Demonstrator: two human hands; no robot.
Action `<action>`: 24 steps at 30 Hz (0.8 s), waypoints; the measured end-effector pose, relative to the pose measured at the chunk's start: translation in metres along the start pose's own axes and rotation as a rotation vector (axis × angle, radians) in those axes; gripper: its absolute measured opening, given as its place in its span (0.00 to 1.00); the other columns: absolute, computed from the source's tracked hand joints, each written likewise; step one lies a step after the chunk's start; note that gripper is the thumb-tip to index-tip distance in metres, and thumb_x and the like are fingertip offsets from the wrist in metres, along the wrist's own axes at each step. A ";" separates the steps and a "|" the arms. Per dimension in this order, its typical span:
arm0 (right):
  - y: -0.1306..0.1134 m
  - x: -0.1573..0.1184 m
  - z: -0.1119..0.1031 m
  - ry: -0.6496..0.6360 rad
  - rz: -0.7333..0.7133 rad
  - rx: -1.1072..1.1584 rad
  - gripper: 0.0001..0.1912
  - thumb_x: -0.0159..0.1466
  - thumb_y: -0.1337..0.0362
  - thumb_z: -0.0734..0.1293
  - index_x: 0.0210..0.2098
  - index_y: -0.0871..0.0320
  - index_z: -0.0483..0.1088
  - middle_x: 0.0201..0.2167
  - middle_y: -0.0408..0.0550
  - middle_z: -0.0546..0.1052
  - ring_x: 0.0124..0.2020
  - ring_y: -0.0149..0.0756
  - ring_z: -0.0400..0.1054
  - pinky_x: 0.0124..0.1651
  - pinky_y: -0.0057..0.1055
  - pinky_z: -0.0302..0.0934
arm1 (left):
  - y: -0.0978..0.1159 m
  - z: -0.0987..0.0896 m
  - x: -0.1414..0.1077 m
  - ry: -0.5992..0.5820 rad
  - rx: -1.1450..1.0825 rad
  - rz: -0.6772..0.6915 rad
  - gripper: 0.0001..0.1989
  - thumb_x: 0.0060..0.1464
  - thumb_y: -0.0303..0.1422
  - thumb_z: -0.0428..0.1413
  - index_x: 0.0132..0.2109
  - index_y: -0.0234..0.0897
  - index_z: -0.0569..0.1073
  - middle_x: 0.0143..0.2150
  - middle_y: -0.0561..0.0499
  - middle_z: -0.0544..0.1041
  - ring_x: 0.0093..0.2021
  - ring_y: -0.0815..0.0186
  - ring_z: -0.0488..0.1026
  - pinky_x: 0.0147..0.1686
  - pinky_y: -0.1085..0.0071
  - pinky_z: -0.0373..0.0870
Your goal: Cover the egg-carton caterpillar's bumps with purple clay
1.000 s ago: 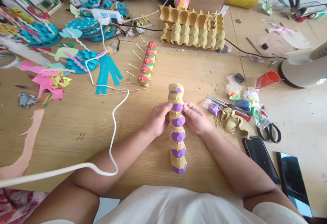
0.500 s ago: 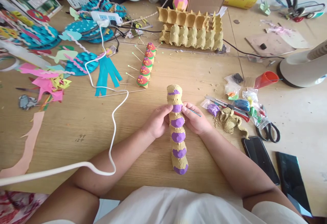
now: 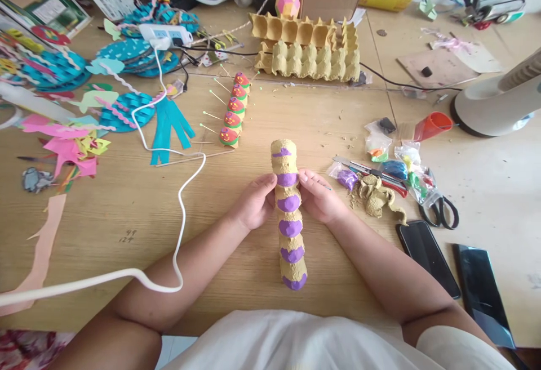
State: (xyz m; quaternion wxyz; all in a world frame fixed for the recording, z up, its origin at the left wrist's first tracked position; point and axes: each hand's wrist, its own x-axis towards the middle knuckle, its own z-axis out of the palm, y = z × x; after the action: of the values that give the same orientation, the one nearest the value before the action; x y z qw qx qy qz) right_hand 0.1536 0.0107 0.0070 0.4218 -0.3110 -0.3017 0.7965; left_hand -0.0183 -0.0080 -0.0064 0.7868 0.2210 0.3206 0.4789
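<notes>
Steady the purple-patched carton strip (image 3: 291,229) between left hand (image 3: 257,204) and right hand (image 3: 320,198), gripped by both along opposite edges, pressing only lightly with the thumbs so as not to dent its bumps.

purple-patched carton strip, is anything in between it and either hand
Nothing visible is: the left hand and right hand touch the purple-patched carton strip directly, one at each side, toward its far end.

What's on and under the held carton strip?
On top: six purple patches along the carton strip, held between left hand and right hand. Its underside and whatever lies directly beneath are hidden.
</notes>
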 end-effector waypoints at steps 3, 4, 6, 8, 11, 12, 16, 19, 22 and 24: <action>-0.002 -0.001 0.002 0.011 0.002 0.008 0.22 0.55 0.46 0.82 0.31 0.57 0.77 0.26 0.42 0.76 0.28 0.32 0.67 0.35 0.29 0.64 | 0.002 0.000 0.000 -0.001 0.016 0.010 0.22 0.50 0.49 0.73 0.40 0.35 0.83 0.37 0.47 0.84 0.34 0.63 0.79 0.37 0.67 0.76; -0.002 -0.002 0.003 0.018 0.007 0.005 0.21 0.55 0.47 0.82 0.30 0.57 0.77 0.25 0.42 0.76 0.27 0.31 0.67 0.34 0.29 0.64 | 0.002 0.000 0.000 -0.003 0.023 0.014 0.21 0.50 0.48 0.73 0.39 0.34 0.82 0.36 0.47 0.83 0.34 0.64 0.78 0.36 0.68 0.76; -0.001 -0.003 0.004 0.030 0.013 -0.002 0.21 0.55 0.48 0.82 0.30 0.57 0.77 0.24 0.41 0.76 0.25 0.30 0.66 0.33 0.28 0.63 | 0.002 0.000 0.000 -0.004 0.030 0.015 0.20 0.51 0.47 0.73 0.37 0.34 0.81 0.34 0.48 0.82 0.33 0.65 0.77 0.34 0.68 0.75; 0.001 -0.003 0.005 0.045 0.004 -0.002 0.21 0.55 0.48 0.82 0.30 0.58 0.77 0.24 0.41 0.76 0.24 0.29 0.65 0.31 0.28 0.63 | 0.003 0.001 0.000 -0.001 0.031 0.013 0.19 0.51 0.46 0.73 0.36 0.35 0.80 0.33 0.49 0.82 0.32 0.65 0.77 0.33 0.68 0.74; 0.003 -0.004 0.005 0.075 -0.020 0.018 0.20 0.55 0.49 0.83 0.30 0.57 0.77 0.23 0.41 0.76 0.25 0.30 0.66 0.32 0.28 0.64 | 0.002 0.002 0.000 0.002 0.027 0.014 0.19 0.51 0.46 0.74 0.36 0.35 0.80 0.34 0.49 0.82 0.33 0.65 0.77 0.33 0.69 0.74; 0.003 -0.004 0.005 0.075 -0.024 0.023 0.20 0.55 0.49 0.83 0.30 0.57 0.78 0.23 0.41 0.76 0.26 0.30 0.67 0.33 0.28 0.64 | 0.002 0.002 0.000 0.003 0.025 0.013 0.19 0.50 0.46 0.74 0.36 0.35 0.80 0.34 0.49 0.82 0.33 0.65 0.77 0.33 0.69 0.74; 0.003 -0.005 0.004 0.037 -0.026 -0.041 0.20 0.54 0.50 0.83 0.33 0.57 0.79 0.27 0.41 0.78 0.29 0.31 0.68 0.35 0.28 0.65 | 0.000 0.001 0.000 0.030 0.055 0.024 0.20 0.50 0.49 0.73 0.36 0.35 0.82 0.32 0.49 0.82 0.30 0.65 0.77 0.31 0.69 0.74; 0.004 -0.005 0.003 0.040 -0.039 -0.118 0.19 0.55 0.51 0.83 0.33 0.57 0.78 0.27 0.40 0.77 0.29 0.30 0.66 0.35 0.28 0.64 | 0.001 0.003 -0.001 0.061 0.096 0.055 0.23 0.49 0.51 0.73 0.38 0.34 0.83 0.32 0.47 0.83 0.29 0.65 0.77 0.30 0.69 0.73; 0.006 -0.004 0.001 0.066 -0.040 -0.114 0.21 0.55 0.48 0.83 0.33 0.57 0.78 0.27 0.40 0.76 0.28 0.30 0.65 0.34 0.29 0.63 | 0.003 0.005 -0.001 0.033 0.137 0.075 0.25 0.49 0.52 0.73 0.40 0.33 0.84 0.31 0.46 0.83 0.29 0.64 0.78 0.31 0.68 0.74; 0.007 -0.003 0.000 0.088 -0.043 -0.117 0.21 0.54 0.48 0.83 0.35 0.57 0.79 0.27 0.41 0.76 0.28 0.30 0.65 0.34 0.29 0.63 | 0.005 0.005 0.000 0.002 0.184 0.105 0.24 0.49 0.50 0.73 0.42 0.34 0.85 0.34 0.45 0.84 0.33 0.62 0.80 0.37 0.66 0.76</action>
State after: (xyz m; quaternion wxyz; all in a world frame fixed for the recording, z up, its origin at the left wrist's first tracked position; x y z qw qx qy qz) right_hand 0.1521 0.0049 0.0027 0.4326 -0.3635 -0.3354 0.7539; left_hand -0.0181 -0.0063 0.0001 0.7367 0.3085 0.3521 0.4880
